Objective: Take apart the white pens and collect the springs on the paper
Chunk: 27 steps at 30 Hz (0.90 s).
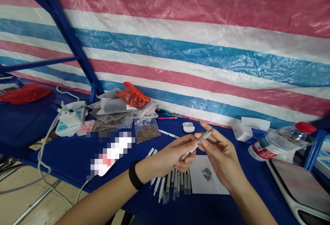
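A slim silver-grey pen (207, 135) with a pointed metal tip is held between my two hands, tilted up to the right. My left hand (177, 153) is closed around its lower end, and a dark band circles that wrist. Near the tip, the thumb and fingers of my right hand (221, 149) pinch the barrel. Beneath my hands lies a row of grey and white pen-like tubes (175, 181), partly covered by my left hand. Beside them, a white sheet of paper (203, 188) carries a cluster of small dark grey pieces (207, 174).
Right of my hands are a scale (304, 183), a red-capped plastic bottle (278, 142) and a white box (241, 131). Behind are a white earbud case (188, 127) and bags of brown bits (147, 134). A blurred-out phone (113, 154) and power strip (70, 118) sit left.
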{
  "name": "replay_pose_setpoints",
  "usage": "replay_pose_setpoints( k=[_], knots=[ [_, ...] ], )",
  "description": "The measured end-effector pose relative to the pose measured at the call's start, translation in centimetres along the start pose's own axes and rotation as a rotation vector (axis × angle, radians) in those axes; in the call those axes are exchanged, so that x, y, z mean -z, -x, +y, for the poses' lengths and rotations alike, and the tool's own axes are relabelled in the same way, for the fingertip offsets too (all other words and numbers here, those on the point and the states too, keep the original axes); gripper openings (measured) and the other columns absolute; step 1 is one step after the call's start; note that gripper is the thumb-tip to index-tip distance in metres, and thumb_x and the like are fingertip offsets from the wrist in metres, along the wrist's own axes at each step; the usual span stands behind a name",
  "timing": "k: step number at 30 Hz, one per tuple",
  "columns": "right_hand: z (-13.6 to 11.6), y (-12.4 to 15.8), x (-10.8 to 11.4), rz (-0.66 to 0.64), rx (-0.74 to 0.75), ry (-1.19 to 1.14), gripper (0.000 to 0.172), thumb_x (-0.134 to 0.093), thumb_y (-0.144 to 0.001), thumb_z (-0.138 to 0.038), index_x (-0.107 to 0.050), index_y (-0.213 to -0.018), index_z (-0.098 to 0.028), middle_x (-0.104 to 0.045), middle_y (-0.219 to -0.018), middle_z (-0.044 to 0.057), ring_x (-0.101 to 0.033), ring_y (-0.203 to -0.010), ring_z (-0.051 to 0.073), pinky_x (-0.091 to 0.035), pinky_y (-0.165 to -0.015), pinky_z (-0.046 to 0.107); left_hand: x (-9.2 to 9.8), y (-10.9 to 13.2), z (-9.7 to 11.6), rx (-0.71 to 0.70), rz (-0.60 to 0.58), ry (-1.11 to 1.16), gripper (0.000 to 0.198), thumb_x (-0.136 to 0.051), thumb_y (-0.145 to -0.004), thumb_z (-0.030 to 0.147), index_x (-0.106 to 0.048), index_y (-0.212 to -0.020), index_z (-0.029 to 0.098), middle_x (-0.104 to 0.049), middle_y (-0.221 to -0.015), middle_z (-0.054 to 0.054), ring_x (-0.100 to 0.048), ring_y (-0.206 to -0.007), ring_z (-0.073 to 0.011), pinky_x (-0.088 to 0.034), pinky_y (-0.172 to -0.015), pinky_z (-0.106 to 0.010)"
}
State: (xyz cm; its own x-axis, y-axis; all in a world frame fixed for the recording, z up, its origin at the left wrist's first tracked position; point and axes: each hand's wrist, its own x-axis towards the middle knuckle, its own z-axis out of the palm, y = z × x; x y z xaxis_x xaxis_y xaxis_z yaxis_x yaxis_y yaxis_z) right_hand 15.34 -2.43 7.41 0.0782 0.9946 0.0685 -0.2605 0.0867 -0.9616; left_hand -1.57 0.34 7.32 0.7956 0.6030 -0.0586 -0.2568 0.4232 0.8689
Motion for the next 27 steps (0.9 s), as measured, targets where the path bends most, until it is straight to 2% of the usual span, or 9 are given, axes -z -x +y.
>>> replay_pose_setpoints(
  k=[2,5,9,14,16,18,20,24,27],
  knots=[
    [1.1,-0.2,0.7,-0.023,-0.007,-0.029,0.04,-0.089,-0.074,-0.042,-0.08,-0.111,-0.029,-0.079,-0.097,0.005,-0.066,-0.08,0.019,-0.055,-0.087,0.039,1.0,-0.5,-0.6,-0.02,0.023,-0.104,0.033,-0.061,-0.099,0.052,-0.049,-0.099,0.021,-0.035,-0.058,0.011,-0.017,-0.043,-0.0047,-0.014,-0.045,-0.021],
    [2.8,-0.5,1.5,-0.027,0.05,0.053,0.032,-0.089,-0.072,-0.047,-0.082,-0.097,-0.028,-0.077,-0.103,0.006,-0.069,-0.096,0.023,-0.056,-0.093,0.04,2.3,-1.2,-1.8,-0.089,0.07,-0.327,0.036,-0.054,-0.1,0.056,-0.051,-0.094,0.02,-0.035,-0.058,0.01,-0.022,-0.047,-0.0067,-0.02,-0.049,-0.023],
    [5.0,-0.8,2.2,0.12,0.083,0.118,0.032,-0.093,-0.063,-0.05,-0.078,-0.07,-0.023,-0.077,-0.089,0.006,-0.069,-0.08,0.021,-0.059,-0.081,0.038,3.5,-1.8,-3.9,-0.266,0.213,-0.708,0.039,-0.047,-0.102,0.054,-0.055,-0.09,0.018,-0.039,-0.064,0.006,-0.034,-0.057,-0.0104,-0.028,-0.058,-0.026],
    [6.6,0.0,2.4,0.11,0.03,0.02,0.04,-0.091,-0.069,-0.046,-0.082,-0.105,-0.03,-0.08,-0.105,0.006,-0.073,-0.103,0.025,-0.056,-0.098,0.043,4.1,-1.6,-6.1,-0.319,0.326,-0.943,0.034,-0.043,-0.104,0.046,-0.06,-0.097,0.018,-0.044,-0.063,0.006,-0.039,-0.056,-0.0115,-0.027,-0.057,-0.026],
    [7.0,0.2,2.2,0.117,0.071,0.038,0.036,-0.09,-0.071,-0.045,-0.082,-0.102,-0.029,-0.08,-0.103,0.005,-0.073,-0.1,0.024,-0.058,-0.093,0.039,4.0,-1.4,-6.5,-0.345,0.353,-1.036,0.03,-0.042,-0.105,0.041,-0.061,-0.097,0.019,-0.051,-0.067,0.004,-0.043,-0.055,-0.0117,-0.029,-0.058,-0.026],
    [7.1,0.3,2.1,0.134,0.099,0.067,0.03,-0.091,-0.07,-0.043,-0.083,-0.094,-0.026,-0.079,-0.088,0.003,-0.073,-0.086,0.021,-0.06,-0.083,0.036,3.8,-1.3,-6.8,-0.371,0.376,-1.129,0.027,-0.042,-0.104,0.036,-0.062,-0.1,0.02,-0.059,-0.073,0.002,-0.048,-0.058,-0.0124,-0.032,-0.06,-0.026],
    [7.0,0.3,2.1,0.165,0.092,0.05,0.033,-0.093,-0.067,-0.038,-0.083,-0.096,-0.026,-0.078,-0.078,0.001,-0.073,-0.078,0.019,-0.061,-0.083,0.036,3.7,-1.4,-7.0,-0.384,0.395,-1.199,0.026,-0.042,-0.105,0.035,-0.063,-0.101,0.02,-0.062,-0.077,0.0,-0.05,-0.059,-0.0131,-0.033,-0.06,-0.026],
    [6.6,0.4,2.5,0.215,0.033,-0.059,0.052,-0.097,-0.061,-0.034,-0.081,-0.111,-0.03,-0.083,-0.094,0.003,-0.077,-0.096,0.025,-0.057,-0.1,0.047,3.7,-1.4,-6.8,-0.403,0.419,-1.254,0.031,-0.04,-0.106,0.038,-0.063,-0.095,0.02,-0.062,-0.075,0.0,-0.052,-0.059,-0.0134,-0.035,-0.06,-0.025],
    [6.0,0.2,2.8,0.231,0.059,-0.119,0.056,-0.097,-0.06,-0.031,-0.079,-0.114,-0.031,-0.083,-0.104,0.005,-0.077,-0.104,0.028,-0.053,-0.106,0.053,3.9,-1.1,-6.3,-0.419,0.401,-1.229,0.031,-0.04,-0.107,0.036,-0.066,-0.107,0.02,-0.068,-0.081,-0.001,-0.057,-0.063,-0.0141,-0.038,-0.063,-0.026]
  ],
)
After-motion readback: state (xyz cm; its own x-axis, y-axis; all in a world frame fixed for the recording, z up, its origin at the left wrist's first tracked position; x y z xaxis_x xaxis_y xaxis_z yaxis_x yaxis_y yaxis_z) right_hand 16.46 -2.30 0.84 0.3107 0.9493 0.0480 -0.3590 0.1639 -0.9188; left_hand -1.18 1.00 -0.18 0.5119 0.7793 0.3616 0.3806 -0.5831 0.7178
